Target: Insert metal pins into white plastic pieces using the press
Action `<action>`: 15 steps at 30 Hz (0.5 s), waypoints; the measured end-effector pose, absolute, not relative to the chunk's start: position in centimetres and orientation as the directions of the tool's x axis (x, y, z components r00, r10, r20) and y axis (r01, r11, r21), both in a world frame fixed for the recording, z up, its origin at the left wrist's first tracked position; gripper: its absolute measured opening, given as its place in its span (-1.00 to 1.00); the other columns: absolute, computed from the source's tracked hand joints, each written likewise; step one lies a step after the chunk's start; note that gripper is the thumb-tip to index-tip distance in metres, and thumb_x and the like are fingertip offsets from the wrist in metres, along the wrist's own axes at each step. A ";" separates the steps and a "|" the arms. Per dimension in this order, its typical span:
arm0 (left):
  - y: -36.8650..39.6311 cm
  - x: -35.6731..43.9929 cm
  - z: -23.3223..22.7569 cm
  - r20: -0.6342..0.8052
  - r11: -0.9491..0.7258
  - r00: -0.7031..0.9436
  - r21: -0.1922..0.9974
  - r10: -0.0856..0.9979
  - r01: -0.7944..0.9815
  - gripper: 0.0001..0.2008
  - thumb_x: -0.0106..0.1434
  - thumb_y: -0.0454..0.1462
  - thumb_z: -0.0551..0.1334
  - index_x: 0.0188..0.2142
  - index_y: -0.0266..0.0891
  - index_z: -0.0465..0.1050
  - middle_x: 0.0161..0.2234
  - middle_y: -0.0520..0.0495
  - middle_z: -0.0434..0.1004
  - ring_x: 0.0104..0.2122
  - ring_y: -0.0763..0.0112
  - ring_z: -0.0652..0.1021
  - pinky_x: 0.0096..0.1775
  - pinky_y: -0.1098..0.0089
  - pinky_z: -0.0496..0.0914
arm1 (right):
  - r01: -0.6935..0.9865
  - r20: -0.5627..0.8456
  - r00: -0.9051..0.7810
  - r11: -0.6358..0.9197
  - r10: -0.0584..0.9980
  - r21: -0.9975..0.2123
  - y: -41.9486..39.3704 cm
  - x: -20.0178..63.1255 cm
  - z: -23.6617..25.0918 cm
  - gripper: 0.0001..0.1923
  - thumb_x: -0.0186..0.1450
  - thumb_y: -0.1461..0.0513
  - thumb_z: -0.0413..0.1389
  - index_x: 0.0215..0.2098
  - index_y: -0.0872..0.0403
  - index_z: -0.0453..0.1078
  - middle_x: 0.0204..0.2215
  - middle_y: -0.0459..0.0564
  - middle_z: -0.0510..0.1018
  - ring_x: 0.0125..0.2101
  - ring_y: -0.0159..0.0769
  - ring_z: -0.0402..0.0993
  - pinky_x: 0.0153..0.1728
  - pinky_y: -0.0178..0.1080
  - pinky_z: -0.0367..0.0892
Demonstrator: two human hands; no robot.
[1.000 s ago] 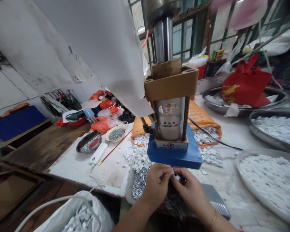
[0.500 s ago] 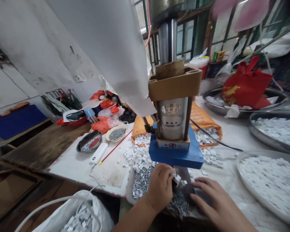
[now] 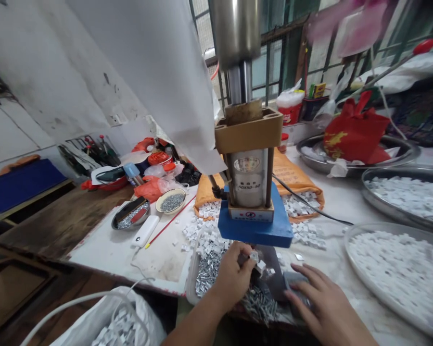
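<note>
The left hand (image 3: 233,274) pinches small white pieces (image 3: 257,261) under the blue press base (image 3: 254,228), its overhang close above. The right hand (image 3: 319,307) lies spread flat on a grey pad (image 3: 292,283) near the worktop (image 3: 159,254) edge. Metal pins (image 3: 207,271) crowd the left; a tray (image 3: 393,274) borders the right.

Hidden, cropped and unreadable items, head view.

The press cylinder (image 3: 234,29) is cut off by the top edge. The pink object (image 3: 350,26) at upper right is blurred beyond identification. The label (image 3: 247,186) on the press body is too small to be read. The right hand (image 3: 323,307) is cropped at the wrist by the bottom edge; what lies under its palm is hidden. The white bag (image 3: 111,322) is cut by the bottom edge, and the near tray (image 3: 400,307) by the right edge.
</note>
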State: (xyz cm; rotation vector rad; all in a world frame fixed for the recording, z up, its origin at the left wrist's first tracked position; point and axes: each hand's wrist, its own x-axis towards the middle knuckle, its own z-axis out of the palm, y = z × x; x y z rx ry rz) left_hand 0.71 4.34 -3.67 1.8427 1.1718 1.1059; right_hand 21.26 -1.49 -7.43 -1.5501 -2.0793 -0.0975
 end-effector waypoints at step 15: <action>5.5 -0.7 -5.1 0.080 -0.102 0.098 0.962 0.992 0.251 -0.77 0.29 -0.22 0.04 -0.34 -0.27 0.42 -0.41 -0.03 0.47 -0.37 0.36 0.45 -0.29 0.40 0.33 | 0.847 0.395 -0.178 0.344 0.901 -0.405 3.4 14.1 -4.1 -0.86 0.23 0.14 0.08 -0.35 0.04 0.39 -0.40 0.07 0.48 -0.38 -0.10 0.43 -0.41 -0.12 0.36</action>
